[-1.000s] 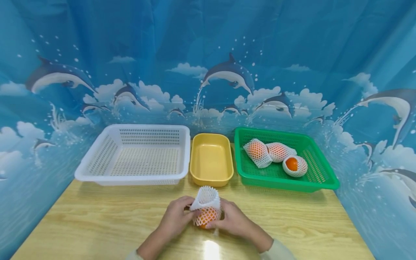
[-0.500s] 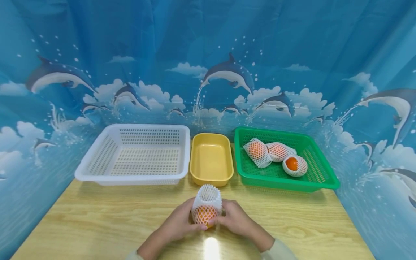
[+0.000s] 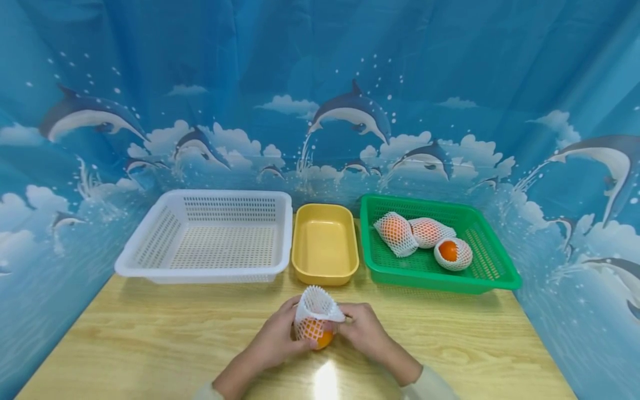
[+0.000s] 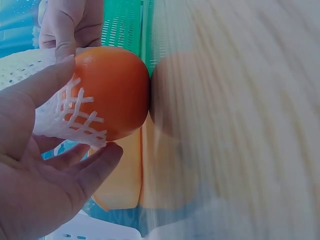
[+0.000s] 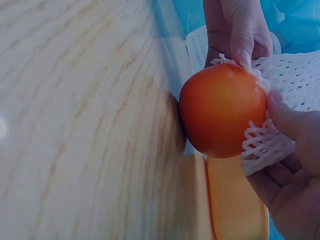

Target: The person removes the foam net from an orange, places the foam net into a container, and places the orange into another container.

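Note:
A bright orange fruit, round and smooth like an orange (image 3: 325, 340), sits low over the front of the table, its lower part bare. A white foam net sleeve (image 3: 315, 303) still wraps its upper part and stands up above it, mouth spread. My left hand (image 3: 275, 340) grips fruit and net from the left, thumb in front. From the right, my right hand (image 3: 366, 331) pinches the net's edge, pulled outward. In the left wrist view the bare orange (image 4: 115, 92) shows close against the wooden surface, and the net (image 5: 267, 145) bunches under the thumbs in the right wrist view.
Behind the hands stands a yellow tray (image 3: 325, 278). To its left is a white slotted basket (image 3: 205, 273); to its right, a green basket (image 3: 425, 282) holds several netted fruits (image 3: 397, 232). A dolphin-print curtain (image 3: 320, 66) encloses the wooden table (image 3: 150, 333).
The net's right side has been pulled outward and up, baring more of the orange's lower right. My right hand has shifted slightly up and right; the left hand keeps its hold.

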Tool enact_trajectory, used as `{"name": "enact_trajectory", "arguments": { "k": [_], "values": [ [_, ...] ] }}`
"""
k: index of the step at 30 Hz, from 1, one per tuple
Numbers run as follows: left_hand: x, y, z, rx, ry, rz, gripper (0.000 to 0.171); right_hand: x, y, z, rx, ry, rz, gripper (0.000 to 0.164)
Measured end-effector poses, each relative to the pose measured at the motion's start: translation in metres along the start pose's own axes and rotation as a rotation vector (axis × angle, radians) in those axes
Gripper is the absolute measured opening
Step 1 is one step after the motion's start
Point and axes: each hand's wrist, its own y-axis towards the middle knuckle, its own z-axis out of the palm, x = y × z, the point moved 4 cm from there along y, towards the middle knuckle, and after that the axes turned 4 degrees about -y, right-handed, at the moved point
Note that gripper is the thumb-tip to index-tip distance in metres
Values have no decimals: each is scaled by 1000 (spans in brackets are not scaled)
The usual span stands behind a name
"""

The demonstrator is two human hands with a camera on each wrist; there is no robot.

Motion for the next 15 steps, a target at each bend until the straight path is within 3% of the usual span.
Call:
{"name": "enact_trajectory", "arguments": {
  "k": [6,15],
  "values": [
    [0,1,-1,4,12,-23,69,0,0,0,22,13,-10,35],
    [-1,1,-6,-48,36,-25,63,-3,0,3,49,-20,83,66]
  ]
}}
